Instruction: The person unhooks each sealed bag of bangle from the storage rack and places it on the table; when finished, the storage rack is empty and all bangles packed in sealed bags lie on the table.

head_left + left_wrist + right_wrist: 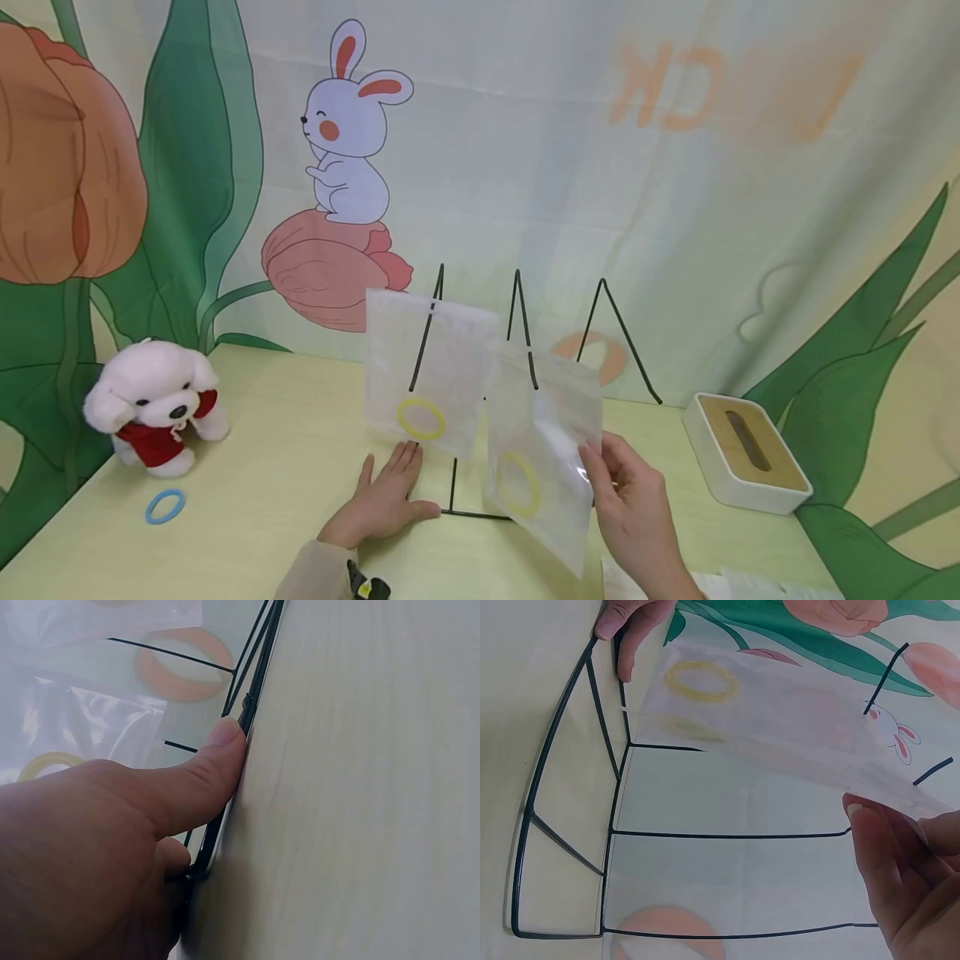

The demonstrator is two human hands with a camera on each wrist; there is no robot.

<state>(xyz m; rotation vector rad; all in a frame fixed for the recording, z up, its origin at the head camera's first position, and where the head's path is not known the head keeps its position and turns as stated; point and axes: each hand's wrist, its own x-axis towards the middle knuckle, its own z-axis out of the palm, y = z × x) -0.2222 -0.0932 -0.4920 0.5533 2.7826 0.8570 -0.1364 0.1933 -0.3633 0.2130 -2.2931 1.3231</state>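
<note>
A black wire rack (607, 802) stands on the table, with three prongs rising in the head view. On its left prong hangs a clear plastic bag (450, 358) with a yellow ring (421, 419) inside. A second clear bag (555, 425), also holding a yellow ring (518, 485), is at the middle prong. My right hand (637, 508) pinches this second bag's right edge between thumb and fingers. My left hand (386, 500) rests on the rack's base at the left, its fingers extended and its thumb (202, 761) against the bottom wire.
At the left sit a white plush dog (165, 404) in red and a blue ring (165, 506). A white tissue box (746, 454) with a wooden top stands at the right. More pale plastic bags (765, 586) lie at the table's front right. A printed curtain (510, 150) hangs behind.
</note>
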